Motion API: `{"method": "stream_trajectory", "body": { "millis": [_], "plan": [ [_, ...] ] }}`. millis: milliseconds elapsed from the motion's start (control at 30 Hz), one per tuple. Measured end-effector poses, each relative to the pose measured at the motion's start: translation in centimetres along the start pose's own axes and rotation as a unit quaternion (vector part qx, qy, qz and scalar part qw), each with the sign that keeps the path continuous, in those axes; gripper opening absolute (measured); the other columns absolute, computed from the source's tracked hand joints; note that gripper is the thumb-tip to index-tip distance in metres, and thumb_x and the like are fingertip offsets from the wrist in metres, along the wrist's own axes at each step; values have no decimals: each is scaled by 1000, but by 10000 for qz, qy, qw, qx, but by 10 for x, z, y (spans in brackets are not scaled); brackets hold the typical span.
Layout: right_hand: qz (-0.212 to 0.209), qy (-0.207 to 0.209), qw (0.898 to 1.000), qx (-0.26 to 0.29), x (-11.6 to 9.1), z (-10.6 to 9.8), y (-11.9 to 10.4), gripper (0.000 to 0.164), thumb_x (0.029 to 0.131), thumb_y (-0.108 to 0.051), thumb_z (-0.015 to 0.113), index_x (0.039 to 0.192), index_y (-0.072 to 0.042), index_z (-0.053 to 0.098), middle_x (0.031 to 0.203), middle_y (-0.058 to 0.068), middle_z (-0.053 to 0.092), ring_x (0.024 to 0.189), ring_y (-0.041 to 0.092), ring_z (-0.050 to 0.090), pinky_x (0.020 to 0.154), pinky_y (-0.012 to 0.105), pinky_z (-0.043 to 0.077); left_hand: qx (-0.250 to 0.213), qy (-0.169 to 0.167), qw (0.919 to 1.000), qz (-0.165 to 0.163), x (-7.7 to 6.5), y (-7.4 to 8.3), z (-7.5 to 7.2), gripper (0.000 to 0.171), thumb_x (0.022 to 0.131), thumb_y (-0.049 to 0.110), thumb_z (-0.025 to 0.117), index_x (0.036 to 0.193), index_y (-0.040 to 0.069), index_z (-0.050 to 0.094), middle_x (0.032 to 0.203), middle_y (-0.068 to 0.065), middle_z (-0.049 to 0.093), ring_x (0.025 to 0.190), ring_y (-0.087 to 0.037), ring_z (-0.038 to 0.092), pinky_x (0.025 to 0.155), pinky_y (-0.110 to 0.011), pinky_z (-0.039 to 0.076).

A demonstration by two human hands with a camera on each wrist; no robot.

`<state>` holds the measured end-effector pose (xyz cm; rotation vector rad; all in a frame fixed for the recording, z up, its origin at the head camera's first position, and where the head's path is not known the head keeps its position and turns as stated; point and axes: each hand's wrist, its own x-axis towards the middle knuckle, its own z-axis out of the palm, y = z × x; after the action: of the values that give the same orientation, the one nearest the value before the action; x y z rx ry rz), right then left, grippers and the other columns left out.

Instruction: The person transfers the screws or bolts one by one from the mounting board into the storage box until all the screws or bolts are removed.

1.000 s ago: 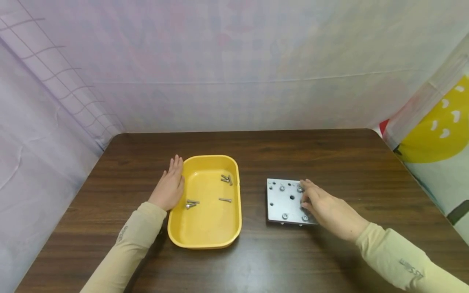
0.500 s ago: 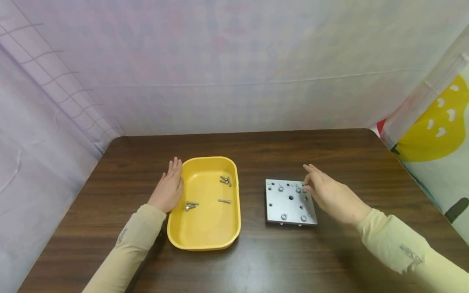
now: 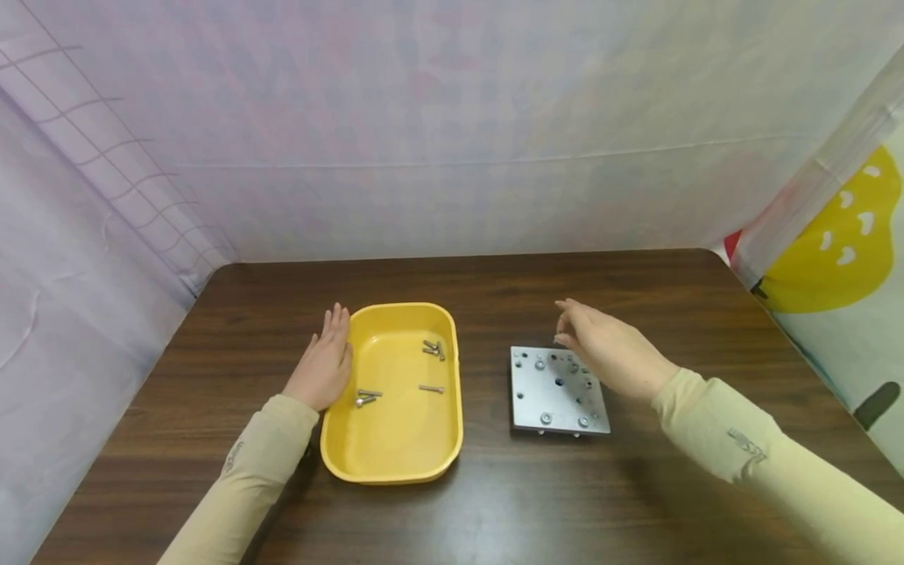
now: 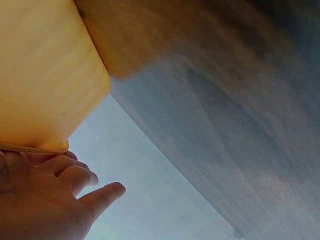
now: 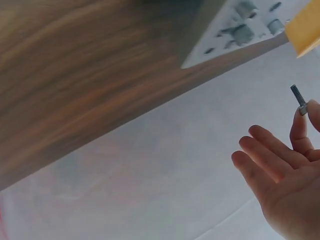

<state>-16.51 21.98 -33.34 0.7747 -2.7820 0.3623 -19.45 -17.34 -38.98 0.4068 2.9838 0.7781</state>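
My left hand [image 3: 323, 361] lies along the left rim of a yellow tray [image 3: 395, 447], fingers nearly straight and touching its outer side. Inside the tray lie several loose screws [image 3: 432, 389]. Over the far right part of a silver metal plate [image 3: 537, 396], my right hand [image 3: 614, 345] hovers. In the right wrist view its thumb and index finger pinch a small screw [image 5: 298, 99] by the head, threaded end outward, while the other fingers stay extended. Screw heads and holes dot the plate's top, and short screw ends show under its front edge.
A dark brown wooden table [image 3: 494, 502] carries the tray and the plate, with a gap of bare wood between them. Pale patterned cloth [image 3: 452, 157] hangs behind the table and along its left side. A cloth with a yellow print [image 3: 833, 235] hangs at the right.
My right hand has risen from the plate with the screw and moved left and farther back. My left hand stays against the tray.
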Motion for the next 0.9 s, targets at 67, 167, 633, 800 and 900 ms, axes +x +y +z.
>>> {"method": "stream_trajectory", "body": {
  "millis": [67, 167, 633, 800, 900],
  "plan": [
    [-139, -12, 9999, -34, 8, 2, -5, 10, 95, -6, 63, 102, -3, 56, 116, 20, 68, 129, 40, 54, 101, 50, 50, -15, 4, 10000, -8, 0, 0, 0, 57, 106, 13, 30, 155, -6, 10, 164, -23, 2, 152, -39, 5, 121, -60, 12],
    [-382, -5, 9992, -75, 20, 6, -14, 11, 95, -7, 63, 102, -3, 56, 108, 16, 69, 128, 39, 55, 98, 48, 53, -35, 8, 10000, -7, 0, -1, 0, 57, 106, 13, 30, 155, -6, 10, 164, -23, 3, 152, -39, 4, 121, -60, 12],
    [-1406, 53, 9899, -162, 70, 26, -75, 13, 95, -14, 65, 101, -3, 60, 123, 22, 65, 127, 37, 57, 110, 46, 45, -35, 24, 10000, 2, 2, -1, 0, 57, 106, 13, 31, 155, -6, 9, 164, -22, 2, 152, -39, 5, 121, -60, 12],
    [-1554, -152, 9875, -196, 82, 36, -91, 11, 96, -13, 65, 101, -5, 60, 116, 16, 67, 121, 34, 61, 106, 42, 49, -14, 66, 10000, 0, 2, -2, 1, 57, 106, 13, 31, 155, -7, 11, 163, -24, 4, 152, -39, 6, 121, -60, 13],
    [-1569, -363, 9868, -164, 88, 42, -98, 11, 97, -15, 63, 102, -6, 59, 104, 8, 66, 104, 26, 66, 96, 38, 55, -16, 74, 10000, 0, 2, -2, 2, 57, 106, 13, 32, 155, -7, 11, 163, -24, 5, 152, -39, 6, 121, -61, 13]
  ]
}}
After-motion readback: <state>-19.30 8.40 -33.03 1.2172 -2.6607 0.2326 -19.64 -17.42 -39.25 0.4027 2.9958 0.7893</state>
